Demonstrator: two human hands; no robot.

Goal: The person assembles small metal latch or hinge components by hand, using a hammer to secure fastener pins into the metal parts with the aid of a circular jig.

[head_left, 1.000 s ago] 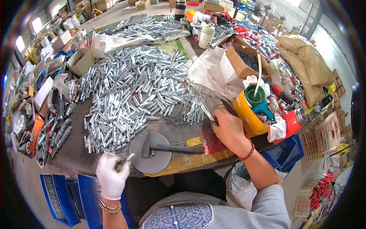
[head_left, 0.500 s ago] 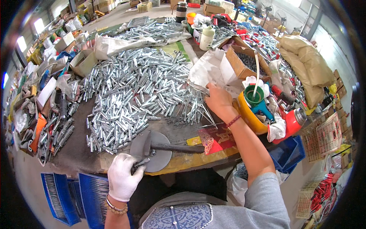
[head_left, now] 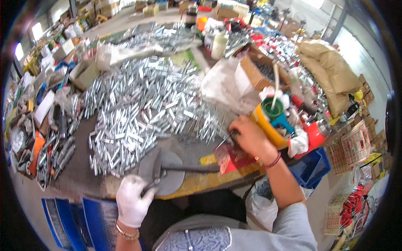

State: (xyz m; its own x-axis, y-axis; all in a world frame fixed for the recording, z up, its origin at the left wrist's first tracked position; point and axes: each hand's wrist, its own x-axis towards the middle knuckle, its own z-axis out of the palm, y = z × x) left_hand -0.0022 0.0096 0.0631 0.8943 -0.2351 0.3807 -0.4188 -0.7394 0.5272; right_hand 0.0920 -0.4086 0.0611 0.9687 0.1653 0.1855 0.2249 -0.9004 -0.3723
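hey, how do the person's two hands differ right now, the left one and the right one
The left hand wears a white glove; the right hand is bare, with a red band at the wrist. The left hand sits near the table's front edge, gripping a small metal piece at the round grey metal disc; the right hand reaches farther out, pinching a thin metal rod beside the yellow container. Both are closed on metal parts.

Bright daylight floods my bench, glinting harshly off the heap of metal tubes [head_left: 142,104]; beyond that heap the windows blow out white, everything bends toward a dark rim, and my hands look slightly smeared
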